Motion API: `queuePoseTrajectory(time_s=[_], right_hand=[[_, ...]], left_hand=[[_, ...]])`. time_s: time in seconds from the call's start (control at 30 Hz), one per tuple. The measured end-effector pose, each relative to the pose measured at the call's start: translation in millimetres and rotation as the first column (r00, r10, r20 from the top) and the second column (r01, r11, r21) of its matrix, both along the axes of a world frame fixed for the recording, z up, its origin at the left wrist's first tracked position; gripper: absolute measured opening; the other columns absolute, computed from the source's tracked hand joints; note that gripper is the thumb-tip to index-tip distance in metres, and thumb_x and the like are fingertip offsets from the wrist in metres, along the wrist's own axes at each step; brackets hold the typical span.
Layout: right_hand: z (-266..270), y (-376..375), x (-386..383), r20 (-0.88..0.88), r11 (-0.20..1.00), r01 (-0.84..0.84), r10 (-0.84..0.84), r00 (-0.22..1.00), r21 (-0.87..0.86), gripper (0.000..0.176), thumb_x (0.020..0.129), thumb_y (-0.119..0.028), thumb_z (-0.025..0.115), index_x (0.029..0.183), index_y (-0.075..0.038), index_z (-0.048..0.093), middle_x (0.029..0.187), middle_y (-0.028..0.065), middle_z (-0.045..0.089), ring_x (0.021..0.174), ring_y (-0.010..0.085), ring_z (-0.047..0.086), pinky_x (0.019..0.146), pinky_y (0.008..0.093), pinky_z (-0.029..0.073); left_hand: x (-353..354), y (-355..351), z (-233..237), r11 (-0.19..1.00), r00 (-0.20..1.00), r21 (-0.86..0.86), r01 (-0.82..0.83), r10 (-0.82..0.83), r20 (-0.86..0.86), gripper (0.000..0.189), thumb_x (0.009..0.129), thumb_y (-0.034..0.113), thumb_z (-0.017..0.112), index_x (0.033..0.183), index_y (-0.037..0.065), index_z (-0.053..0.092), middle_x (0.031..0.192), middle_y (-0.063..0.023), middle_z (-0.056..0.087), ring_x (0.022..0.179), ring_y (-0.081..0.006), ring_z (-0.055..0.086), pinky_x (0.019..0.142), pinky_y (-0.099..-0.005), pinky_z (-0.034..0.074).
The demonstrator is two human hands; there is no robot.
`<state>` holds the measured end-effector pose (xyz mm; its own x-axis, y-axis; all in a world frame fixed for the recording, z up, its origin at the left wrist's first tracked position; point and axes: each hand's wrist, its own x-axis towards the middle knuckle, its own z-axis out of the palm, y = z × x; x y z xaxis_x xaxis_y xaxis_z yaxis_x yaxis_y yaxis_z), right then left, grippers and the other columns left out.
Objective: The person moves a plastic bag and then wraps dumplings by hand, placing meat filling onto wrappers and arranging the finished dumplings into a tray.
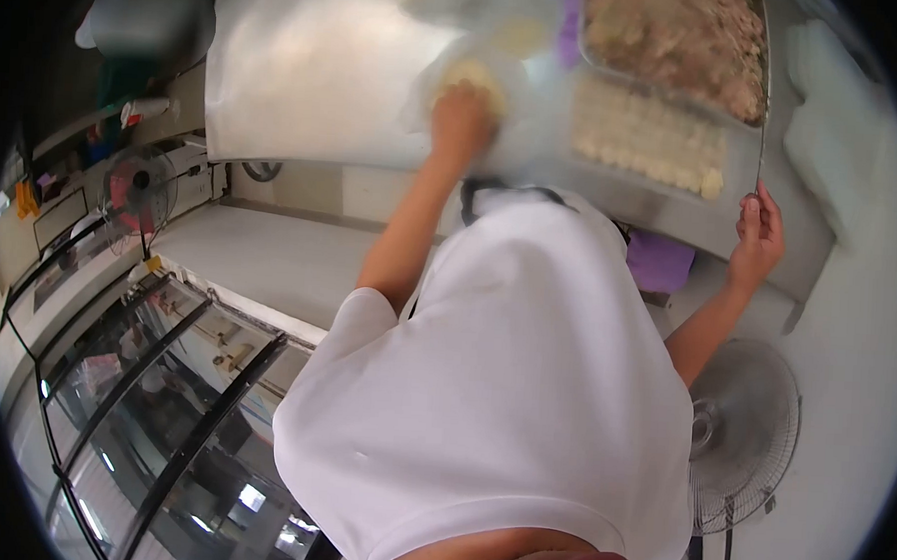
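Observation:
On the metal table (307, 84), my left hand (463, 121) is bent down over a round, pale yellow dough piece (472, 76), its fingers together on the dough. Motion blurs the fingertips and the dough's edge. At the table's right side my right hand (758, 238) is closed around the lower end of a thin, stick-like tool (761, 154). This tool runs up beside a tray of chopped, meat-like filling (679, 45). Below that tray, several small pale dough pieces (645, 133) lie in rows. Another blurred yellowish round (522, 35) is beyond my left hand.
A purple strip (571, 25) lies left of the filling tray. Clear plastic sheeting (835, 137) is at the far right. A standing fan (743, 423) is below my right arm, another fan (139, 186) at left. A person's white cap (145, 12) shows at upper left.

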<state>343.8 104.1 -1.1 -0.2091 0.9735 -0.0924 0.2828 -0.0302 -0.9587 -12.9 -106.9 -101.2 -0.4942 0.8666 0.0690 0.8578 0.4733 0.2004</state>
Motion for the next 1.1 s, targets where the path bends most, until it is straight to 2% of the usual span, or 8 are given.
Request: queuePoseTrajectory(time_s=[0.1,0.17,0.3,0.33,0.53,0.73,0.83,1.1], right_hand=[[-24.4,5.0,4.9,0.102,0.998,-0.056,0.051,0.994,0.043,0.037,0.095,-0.024,0.063,0.125,-0.002,0.062,0.099,0.0012,0.063,0.078,0.0060,0.052,0.065,0.0199,0.042],[-23.6,1.4,-7.7,0.035,0.998,-0.058,0.059,0.998,-0.023,0.040,0.096,-0.021,0.061,0.131,-0.002,0.057,0.115,0.0053,0.063,0.096,0.0120,0.059,0.078,0.0223,0.048],[-38.3,2.0,-34.3,-0.003,0.979,-0.168,0.169,0.986,-0.112,0.035,0.100,-0.023,0.052,0.129,-0.003,0.053,0.104,0.0064,0.063,0.082,0.0122,0.056,0.068,0.0241,0.044],[-46.8,1.7,-28.5,-0.073,0.965,-0.210,0.200,0.977,-0.159,0.031,0.102,-0.021,0.049,0.127,-0.003,0.053,0.100,0.0064,0.062,0.076,0.0118,0.054,0.065,0.0254,0.043],[-19.1,24.6,-64.3,0.474,0.804,-0.579,0.461,0.750,0.135,0.030,0.102,-0.015,0.043,0.127,0.001,0.052,0.096,0.0077,0.062,0.072,0.0174,0.055,0.066,0.0315,0.045],[7.9,66.4,-82.0,0.706,0.683,-0.677,0.336,0.624,0.273,0.035,0.098,-0.008,0.044,0.130,-0.002,0.056,0.121,0.0180,0.064,0.112,0.0328,0.060,0.094,0.0392,0.046],[29.4,77.5,-88.6,0.840,0.758,-0.626,0.210,0.500,0.184,0.033,0.096,-0.016,0.047,0.127,-0.013,0.059,0.113,0.0203,0.065,0.101,0.0397,0.062,0.086,0.0450,0.048],[47.6,85.1,-94.9,0.934,0.575,-0.792,0.126,0.335,0.206,0.032,0.087,-0.006,0.048,0.115,-0.015,0.060,0.098,0.0120,0.066,0.090,0.0350,0.064,0.071,0.0468,0.050]], left_hand=[[-10.0,-3.9,-27.8,0.998,0.987,-0.059,0.012,-0.003,0.159,0.014,0.073,0.015,0.065,0.078,0.003,0.062,0.089,-0.0169,0.061,0.083,-0.0349,0.058,0.071,-0.0445,0.049],[-14.0,-4.8,-30.5,0.911,0.935,0.370,-0.182,0.043,0.352,0.016,0.070,0.012,0.066,0.078,0.001,0.059,0.079,-0.0162,0.059,0.077,-0.0342,0.058,0.068,-0.0432,0.047],[-45.6,-1.0,-17.2,0.692,0.328,0.266,-0.671,-0.045,0.944,0.016,0.078,0.007,0.067,0.091,0.004,0.057,0.076,-0.0029,0.060,0.069,-0.0128,0.057,0.062,-0.0326,0.048],[-39.7,1.2,-4.6,0.643,0.046,0.158,-0.750,-0.189,0.981,0.020,0.080,0.004,0.065,0.098,0.005,0.057,0.081,-0.0018,0.062,0.071,-0.0123,0.058,0.063,-0.0315,0.049],[-32.3,23.2,25.4,0.579,-0.420,0.023,-0.815,-0.617,0.665,0.028,0.083,-0.001,0.066,0.108,0.004,0.055,0.101,-0.0052,0.061,0.087,-0.0121,0.061,0.075,-0.0255,0.050],[-16.8,26.6,19.2,0.763,-0.031,0.270,-0.588,-0.354,0.935,0.026,0.090,0.013,0.060,0.116,0.007,0.060,0.105,-0.0020,0.061,0.092,-0.0108,0.058,0.079,-0.0285,0.049],[-19.0,25.9,28.0,0.782,-0.500,0.017,-0.624,-0.415,0.760,0.033,0.096,0.021,0.047,0.124,0.005,0.056,0.114,-0.0103,0.063,0.107,-0.0228,0.062,0.094,-0.0394,0.050],[-1.7,37.4,24.7,0.820,-0.383,0.009,-0.572,-0.276,0.882,0.037,0.100,0.024,0.047,0.127,-0.001,0.055,0.117,-0.0088,0.063,0.107,-0.0172,0.060,0.095,-0.0331,0.047]])
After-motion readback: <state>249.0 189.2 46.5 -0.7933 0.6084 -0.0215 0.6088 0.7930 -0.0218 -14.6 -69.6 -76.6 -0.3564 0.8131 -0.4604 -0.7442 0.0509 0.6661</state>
